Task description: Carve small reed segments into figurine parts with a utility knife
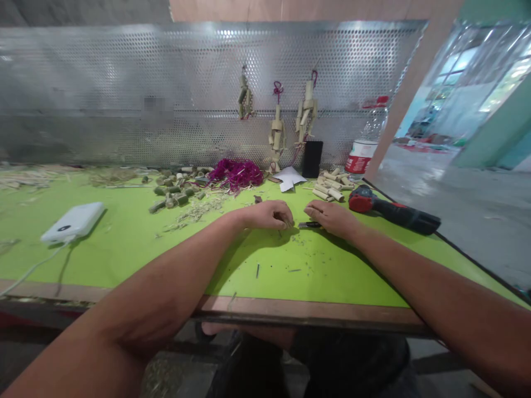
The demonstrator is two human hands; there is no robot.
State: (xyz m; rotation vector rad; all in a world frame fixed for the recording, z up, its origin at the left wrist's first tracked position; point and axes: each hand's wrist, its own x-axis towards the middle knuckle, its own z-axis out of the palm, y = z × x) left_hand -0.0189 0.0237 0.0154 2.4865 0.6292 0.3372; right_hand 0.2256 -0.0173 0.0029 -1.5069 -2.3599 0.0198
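My left hand (272,214) rests on the green tabletop with its fingers curled inward; whatever they may pinch is hidden. Just to the right, my right hand (329,216) is palm down with bent fingers. From under it a black utility knife (312,225) sticks out toward my left hand, its handle partly covered by my palm. A small gap separates the two hands. Small dark scraps (296,243) lie on the table in front of them. Beyond my right hand is a pile of short pale bamboo pieces (329,185).
A red and black cordless drill (394,213) lies right of my right hand. Behind are purple string (236,174), green bamboo pieces (172,196), white paper (289,178), a black phone-like slab (312,158) and a bottle (363,149). Bamboo figures (277,132) hang on the mesh. A white power bank (74,221) sits left.
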